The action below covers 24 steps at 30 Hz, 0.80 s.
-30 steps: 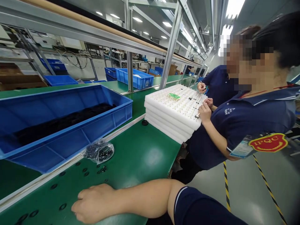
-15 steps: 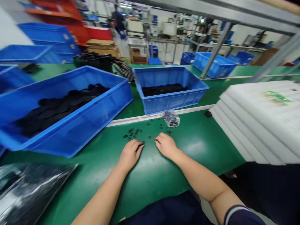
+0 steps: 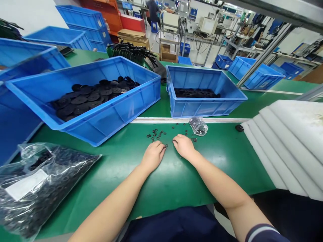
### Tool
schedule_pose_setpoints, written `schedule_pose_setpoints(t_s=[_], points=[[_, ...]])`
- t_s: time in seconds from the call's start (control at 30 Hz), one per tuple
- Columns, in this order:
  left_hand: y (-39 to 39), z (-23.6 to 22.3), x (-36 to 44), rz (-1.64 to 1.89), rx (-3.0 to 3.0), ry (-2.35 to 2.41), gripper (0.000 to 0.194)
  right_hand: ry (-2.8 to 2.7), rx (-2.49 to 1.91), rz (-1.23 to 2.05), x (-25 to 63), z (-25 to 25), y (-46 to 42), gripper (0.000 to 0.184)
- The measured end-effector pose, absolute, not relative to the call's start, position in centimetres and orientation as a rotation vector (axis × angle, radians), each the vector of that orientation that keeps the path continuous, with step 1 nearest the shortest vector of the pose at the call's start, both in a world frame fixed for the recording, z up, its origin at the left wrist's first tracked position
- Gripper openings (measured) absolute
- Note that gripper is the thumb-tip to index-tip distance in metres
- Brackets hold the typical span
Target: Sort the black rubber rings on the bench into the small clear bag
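My left hand (image 3: 153,156) rests on the green table with thumb and fingers pinched together. A small black ring (image 3: 166,146) shows at its fingertips. Just to the right, my right hand (image 3: 185,147) is also closed, fingers curled down at the tabletop. Something small and dark is at its fingertips, too hidden to name. Several loose black rings (image 3: 159,135) lie beyond my left hand. Behind my right hand, a clear plastic bag (image 3: 198,126) with small dark rings inside lies on its side, with a few tiny parts (image 3: 194,139) near it.
Two blue bins, a left one (image 3: 113,112) heaped with black discs (image 3: 88,97) and a right one (image 3: 207,108), stand beyond a white strip (image 3: 151,120). A large bag of black rings (image 3: 47,185) lies at left. Stacked white foam sheets (image 3: 275,144) and a black round part (image 3: 239,128) are at right.
My view has swung left and down from the co-workers beside the foam stack to the table before me. Both hands came into view and stay nearly in place over the last half second.
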<state>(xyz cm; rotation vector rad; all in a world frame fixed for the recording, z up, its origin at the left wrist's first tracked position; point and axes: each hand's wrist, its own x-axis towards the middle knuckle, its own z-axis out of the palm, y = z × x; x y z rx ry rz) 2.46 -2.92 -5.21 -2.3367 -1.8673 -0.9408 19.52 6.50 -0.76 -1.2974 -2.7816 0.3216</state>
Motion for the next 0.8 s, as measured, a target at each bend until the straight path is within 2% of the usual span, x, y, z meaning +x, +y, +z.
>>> schedule_pose_setpoints(t_s=[0.2, 0.33, 0.47, 0.6, 0.8], points=[[-4.4, -4.7, 5.0, -0.389, -2.225, -1.955, 0.025, -3.041, -1.212, -0.015, 19.0, -0.2, 4.2, 0.030], [-6.0, -4.6, 6.3, -0.256, -2.161, -1.948, 0.039, -3.047, -1.150, -0.028, 18.6, -0.1, 3.4, 0.033], [-6.8, -4.6, 6.4, -0.326, -2.214, -1.881, 0.036, -2.868, -1.139, 0.179, 20.0, -0.4, 4.5, 0.030], [-6.8, -4.7, 6.2, -0.562, -2.321, -1.775, 0.030, -2.362, -1.261, 0.345, 24.3, -1.0, 5.8, 0.027], [-6.6, -4.8, 6.3, -0.957, -2.278, -1.759, 0.022, -2.314, -1.428, 0.671, 30.7, -0.6, 6.9, 0.005]])
